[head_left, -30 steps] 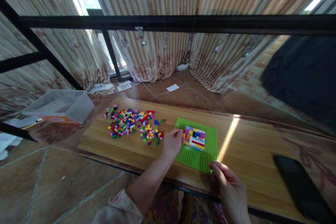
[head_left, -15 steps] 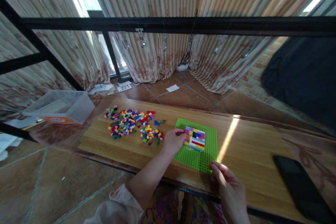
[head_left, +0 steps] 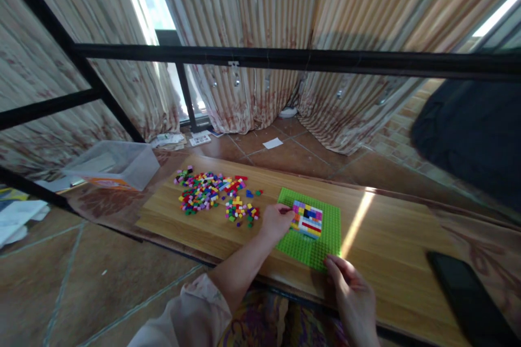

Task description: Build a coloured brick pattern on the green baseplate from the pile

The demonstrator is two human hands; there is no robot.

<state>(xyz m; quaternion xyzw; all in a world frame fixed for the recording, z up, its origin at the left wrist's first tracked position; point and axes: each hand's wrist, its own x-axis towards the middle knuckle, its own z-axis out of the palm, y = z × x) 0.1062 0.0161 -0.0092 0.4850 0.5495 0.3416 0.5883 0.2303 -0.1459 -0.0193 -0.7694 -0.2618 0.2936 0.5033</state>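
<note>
A green studded baseplate lies on the wooden board, carrying a multicoloured patch of building bricks with white, yellow, red, blue, purple and black pieces. At the left edge of that patch my left hand has its thumb and forefinger closed together, touching the side of the bricks; whatever is between the fingertips is hidden. My right hand is at the plate's front right corner, its fingers pinched together. Something small may be in that pinch, but I cannot make it out. Loose bricks are heaped left of the plate.
A clear plastic box with an orange label stands at the far left. A black phone-like slab lies at the right. Behind the wooden board run a black metal rail and striped curtains.
The camera view has shifted slightly, so the whole scene sits a little lower and further right. Both hands keep nearly the same places at the baseplate.
</note>
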